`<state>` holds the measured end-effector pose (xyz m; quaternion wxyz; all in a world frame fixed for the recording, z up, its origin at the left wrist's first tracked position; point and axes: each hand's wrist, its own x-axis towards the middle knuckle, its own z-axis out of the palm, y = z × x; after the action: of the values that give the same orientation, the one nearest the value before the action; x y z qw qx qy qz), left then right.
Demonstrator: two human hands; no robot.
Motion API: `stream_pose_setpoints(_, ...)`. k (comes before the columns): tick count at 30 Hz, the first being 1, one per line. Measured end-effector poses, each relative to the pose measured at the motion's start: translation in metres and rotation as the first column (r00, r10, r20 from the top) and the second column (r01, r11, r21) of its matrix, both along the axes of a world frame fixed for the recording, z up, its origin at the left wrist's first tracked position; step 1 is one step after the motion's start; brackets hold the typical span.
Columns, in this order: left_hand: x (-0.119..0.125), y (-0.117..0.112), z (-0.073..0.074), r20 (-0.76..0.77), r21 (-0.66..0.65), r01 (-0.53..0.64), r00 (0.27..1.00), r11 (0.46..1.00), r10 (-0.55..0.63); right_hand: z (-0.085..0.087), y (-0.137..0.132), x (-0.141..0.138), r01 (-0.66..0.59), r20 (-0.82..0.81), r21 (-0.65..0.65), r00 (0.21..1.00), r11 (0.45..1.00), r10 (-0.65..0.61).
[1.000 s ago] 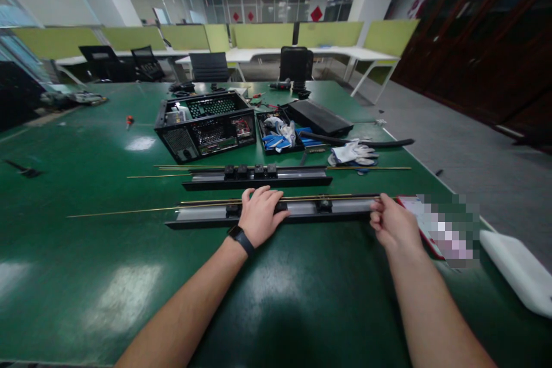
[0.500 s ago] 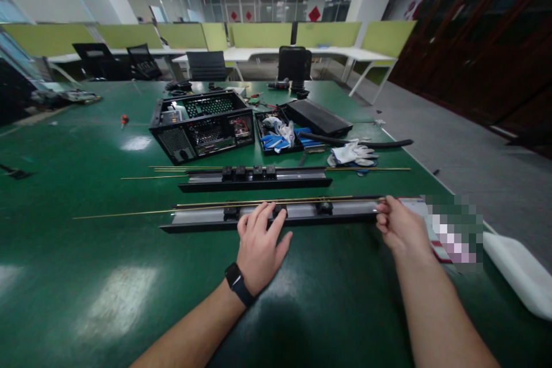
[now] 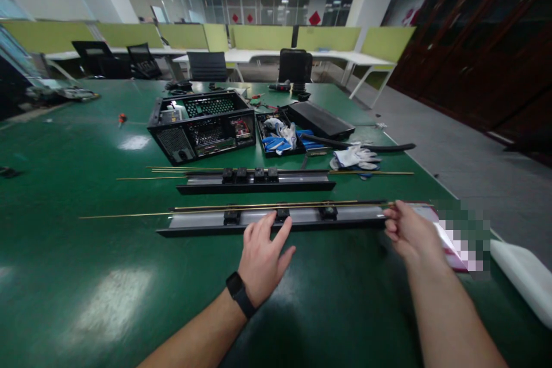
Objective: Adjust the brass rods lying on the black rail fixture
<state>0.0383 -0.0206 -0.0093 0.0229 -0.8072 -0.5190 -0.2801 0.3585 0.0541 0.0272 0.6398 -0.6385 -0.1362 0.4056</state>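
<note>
On the green desk [image 3: 107,261], straight in front, a long shallow channel [image 3: 304,217], black along both raised sides, dull silver and faintly shiny on the floor, set lengthwise from left to right; along that floor, three small black blocks [image 3: 329,211], spaced well apart; above, close to the far side, thin golden rods [image 3: 125,215], straight, slim as wire and nearly parallel, one jutting well past the left end; at the right end, the right grip [image 3: 409,236], clenched, fingers curled and thumb pressed in around the tip of one of the golden rods, with the tip itself mostly hidden; near the middle, the left grip [image 3: 261,256], loose and spread, fingertips at the middle block; cannot tell whether touching; on that wrist, a dark watch [image 3: 241,294]; just behind, a second channel [image 3: 302,178] of similar look, with four black blocks [image 3: 259,174] bunched toward the middle and more golden rods poking out at both ends; farther back, an open black computer case [image 3: 172,139] with perforated panels; to its right, white-and-blue gloves [image 3: 354,156].
</note>
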Motion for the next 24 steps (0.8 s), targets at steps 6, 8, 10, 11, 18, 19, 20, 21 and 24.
stream_pose_setpoints(6,0.000,0.001,-0.003,-0.017,-0.028,0.015,1.000,0.999,-0.016,0.001,-0.005,-0.017,-0.192,0.005,-0.012,0.981,0.981,0.192)
stream_pose_setpoints(8,-0.001,0.002,-0.004,-0.020,-0.040,0.020,1.000,0.999,-0.020,0.000,-0.004,-0.016,-0.165,0.002,-0.004,0.986,0.986,0.165)
stream_pose_setpoints(10,-0.002,0.002,-0.004,-0.019,-0.045,0.020,1.000,0.999,-0.021,0.001,-0.003,-0.013,-0.078,-0.003,-0.001,0.997,0.997,0.078)
stream_pose_setpoints(11,-0.002,0.003,-0.004,-0.018,-0.047,0.019,1.000,0.999,-0.020,0.002,-0.002,-0.011,-0.041,-0.009,-0.003,0.999,0.999,0.041)
stream_pose_setpoints(18,-0.005,0.007,-0.001,0.003,-0.065,0.019,1.000,0.998,-0.019,0.007,-0.006,-0.017,-0.139,-0.039,-0.013,0.990,0.990,0.139)
stream_pose_setpoints(19,-0.005,0.007,-0.001,0.006,-0.070,0.020,1.000,0.997,-0.019,0.006,-0.007,-0.020,-0.180,-0.039,-0.012,0.983,0.984,0.179)
stream_pose_setpoints(20,-0.006,0.008,0.000,0.007,-0.074,0.020,1.000,0.997,-0.020,0.005,-0.008,-0.022,-0.218,-0.041,-0.012,0.975,0.976,0.217)
stream_pose_setpoints(21,-0.006,0.008,0.000,0.007,-0.079,0.021,1.000,0.997,-0.020,0.004,-0.008,-0.024,-0.247,-0.045,-0.011,0.968,0.969,0.246)
stream_pose_setpoints(24,-0.006,0.007,0.001,-0.012,-0.096,0.027,1.000,0.995,-0.028,0.001,-0.008,-0.024,-0.223,-0.044,-0.003,0.974,0.975,0.223)
